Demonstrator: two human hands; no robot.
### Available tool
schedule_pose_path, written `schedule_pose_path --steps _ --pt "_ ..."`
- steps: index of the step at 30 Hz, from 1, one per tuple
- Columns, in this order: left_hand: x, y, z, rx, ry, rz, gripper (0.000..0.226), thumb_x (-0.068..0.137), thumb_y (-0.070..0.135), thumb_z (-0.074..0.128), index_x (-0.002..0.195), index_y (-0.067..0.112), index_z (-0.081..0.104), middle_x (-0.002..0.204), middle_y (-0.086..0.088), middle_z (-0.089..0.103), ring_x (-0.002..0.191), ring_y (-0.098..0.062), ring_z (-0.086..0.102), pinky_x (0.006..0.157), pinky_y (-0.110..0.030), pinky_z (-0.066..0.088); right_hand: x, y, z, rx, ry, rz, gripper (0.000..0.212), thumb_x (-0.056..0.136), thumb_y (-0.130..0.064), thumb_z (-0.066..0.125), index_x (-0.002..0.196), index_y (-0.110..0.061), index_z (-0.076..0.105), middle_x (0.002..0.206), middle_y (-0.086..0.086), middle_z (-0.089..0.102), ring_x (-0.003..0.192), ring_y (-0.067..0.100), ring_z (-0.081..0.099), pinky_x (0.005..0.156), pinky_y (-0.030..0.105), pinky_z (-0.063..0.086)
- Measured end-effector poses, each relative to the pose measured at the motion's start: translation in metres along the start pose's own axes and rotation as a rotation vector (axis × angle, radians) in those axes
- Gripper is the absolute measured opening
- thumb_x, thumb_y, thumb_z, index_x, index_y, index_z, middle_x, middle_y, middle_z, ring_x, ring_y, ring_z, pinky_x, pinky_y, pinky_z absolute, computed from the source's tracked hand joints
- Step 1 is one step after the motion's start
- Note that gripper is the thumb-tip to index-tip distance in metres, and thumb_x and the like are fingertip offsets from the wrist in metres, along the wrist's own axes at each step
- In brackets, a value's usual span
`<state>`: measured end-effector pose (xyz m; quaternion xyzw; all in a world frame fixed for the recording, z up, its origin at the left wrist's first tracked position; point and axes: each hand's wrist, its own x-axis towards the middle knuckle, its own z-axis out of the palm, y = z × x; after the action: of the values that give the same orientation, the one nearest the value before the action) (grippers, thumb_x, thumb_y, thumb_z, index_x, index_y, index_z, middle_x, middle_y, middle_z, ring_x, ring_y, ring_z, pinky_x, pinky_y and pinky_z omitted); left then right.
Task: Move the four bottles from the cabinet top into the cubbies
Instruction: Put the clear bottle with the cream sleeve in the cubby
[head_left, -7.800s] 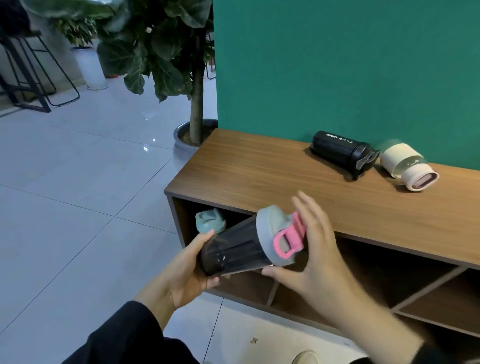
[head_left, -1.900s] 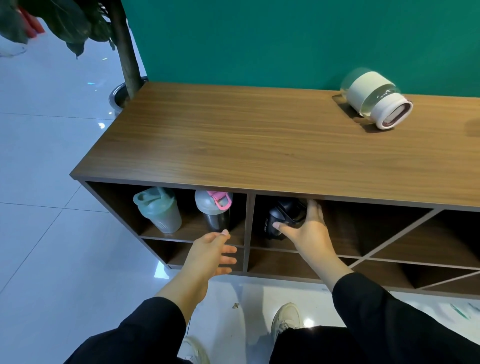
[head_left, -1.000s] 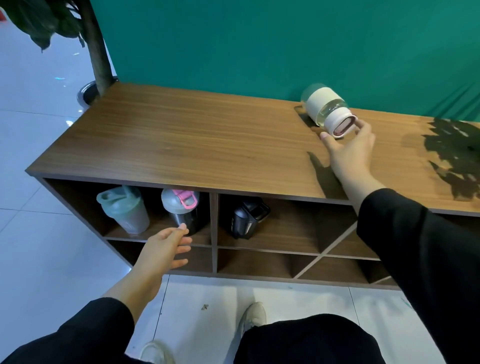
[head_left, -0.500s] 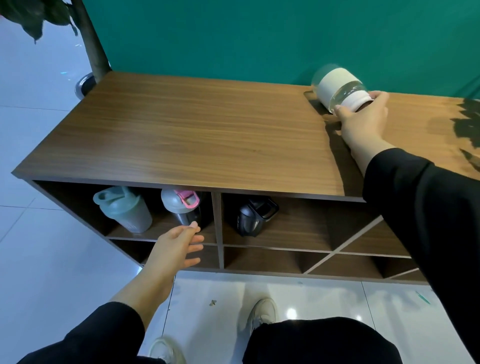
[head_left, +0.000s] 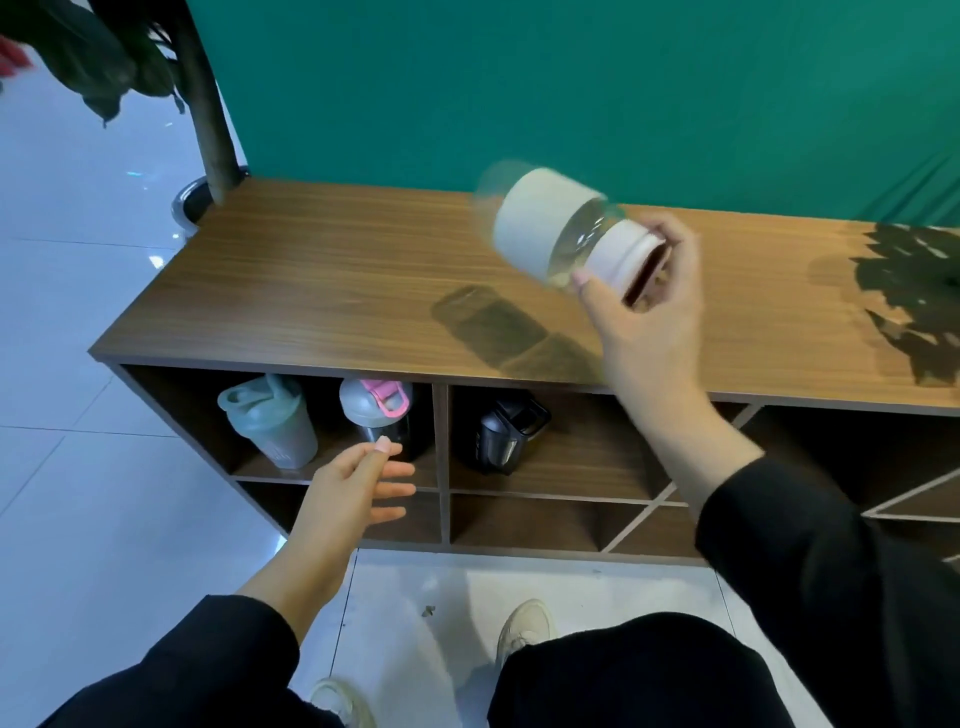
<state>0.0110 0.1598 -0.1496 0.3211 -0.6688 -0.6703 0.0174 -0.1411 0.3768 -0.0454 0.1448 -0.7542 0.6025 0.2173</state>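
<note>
Bottle no. 4 (head_left: 550, 228) is now hanging clear of cabinet top (head_left: 322, 291), lifted off since a sec ago; right hand (head_left: 644, 312) is clasping its cap end, left hand (head_left: 353, 488) is hovering open w/ nothing in it. Cubby drop's next.

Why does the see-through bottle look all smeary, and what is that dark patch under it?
Head view: the clear bottle with the cream sleeve is motion-blurred, lifted in the right hand; the dark patch is its shadow on the wooden cabinet top; a leafy shadow falls at the right; the cabinet's edges bow from the wide lens.
</note>
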Motion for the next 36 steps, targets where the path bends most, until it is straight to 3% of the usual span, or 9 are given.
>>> schedule_pose_path --steps 4,8,12,14,18,21,25,29,36 --pt "-0.018 0.004 -0.01 -0.188 -0.031 0.025 0.047 0.105 0.047 0.04 0.122 0.013 0.067 0.108 -0.016 0.078 0.094 -0.033 0.077 0.08 -0.048 0.062 -0.065 -0.032 0.002 0.054 -0.241 0.035 0.061 0.076 -0.03 0.082 0.129 -0.036 0.051 0.127 0.001 0.054 0.119 0.021 0.057 0.096 0.049 0.052" --pt "-0.033 0.004 -0.021 -0.407 -0.232 -0.059 0.075 0.093 0.072 0.028 0.137 0.02 0.058 0.121 -0.018 0.074 0.098 -0.037 0.074 0.069 -0.045 0.06 -0.114 -0.045 0.002 -0.022 -0.395 0.04 0.065 0.071 -0.027 0.084 0.127 -0.037 0.053 0.118 -0.006 0.053 0.113 0.003 0.054 0.092 0.011 0.041" --pt "-0.042 0.002 -0.019 -0.438 -0.385 -0.117 0.08 0.088 0.077 0.03 0.139 0.023 0.061 0.122 -0.018 0.074 0.097 -0.031 0.075 0.067 -0.04 0.06 -0.142 -0.042 0.002 -0.078 -0.566 0.082 0.068 0.072 -0.027 0.086 0.132 -0.036 0.053 0.114 -0.011 0.048 0.112 0.004 0.052 0.087 0.007 0.038" --pt "-0.045 0.003 -0.013 -0.487 -0.386 -0.172 0.074 0.091 0.073 0.037 0.136 0.02 0.065 0.107 -0.015 0.076 0.081 -0.024 0.073 0.061 -0.033 0.06 -0.153 -0.039 0.001 -0.056 -0.539 0.116 0.075 0.072 -0.028 0.086 0.136 -0.039 0.049 0.118 -0.012 0.049 0.116 0.005 0.053 0.09 0.009 0.041" --pt "-0.045 0.0 0.01 -0.59 -0.4 -0.275 0.064 0.097 0.058 0.047 0.14 0.012 0.06 0.095 -0.013 0.073 0.069 -0.018 0.068 0.06 -0.029 0.062 -0.174 -0.031 0.001 0.299 -0.221 0.463 0.083 0.073 -0.015 0.088 0.136 -0.04 0.041 0.119 -0.021 0.059 0.114 -0.001 0.059 0.087 0.015 0.052" --pt "-0.045 -0.005 0.032 -0.503 -0.451 -0.351 0.06 0.099 0.056 0.048 0.141 0.014 0.059 0.11 -0.016 0.075 0.083 -0.021 0.075 0.071 -0.033 0.063 -0.185 -0.019 -0.004 0.326 -0.036 0.646 0.069 0.075 -0.019 0.086 0.129 -0.036 0.046 0.119 -0.015 0.057 0.111 0.006 0.06 0.079 0.02 0.057" --pt "-0.037 -0.01 0.055 -0.225 -0.448 -0.424 0.064 0.094 0.06 0.054 0.143 0.019 0.052 0.125 -0.024 0.07 0.103 -0.035 0.076 0.089 -0.042 0.062 -0.17 0.011 -0.028 0.199 -0.019 0.737 0.062 0.076 -0.026 0.085 0.126 -0.033 0.049 0.114 -0.009 0.059 0.106 0.013 0.061 0.086 0.034 0.06" --pt "-0.029 -0.014 0.069 0.102 -0.415 -0.393 0.063 0.098 0.052 0.056 0.152 0.021 0.042 0.117 -0.012 0.069 0.1 -0.031 0.076 0.084 -0.041 0.063 -0.138 0.054 -0.051 -0.065 -0.083 0.645 0.063 0.074 -0.029 0.087 0.125 -0.032 0.049 0.114 -0.008 0.058 0.105 0.012 0.059 0.085 0.029 0.054" --pt "-0.014 -0.016 0.067 0.289 -0.327 -0.283 0.038 0.101 0.046 0.054 0.131 0.024 0.058 0.113 -0.005 0.074 0.096 -0.023 0.076 0.089 -0.041 0.063 -0.089 0.118 -0.056 -0.335 -0.173 0.581 0.08 0.078 -0.027 0.085 0.144 -0.022 0.04 0.13 -0.002 0.046 0.113 0.015 0.052 0.093 0.032 0.05"
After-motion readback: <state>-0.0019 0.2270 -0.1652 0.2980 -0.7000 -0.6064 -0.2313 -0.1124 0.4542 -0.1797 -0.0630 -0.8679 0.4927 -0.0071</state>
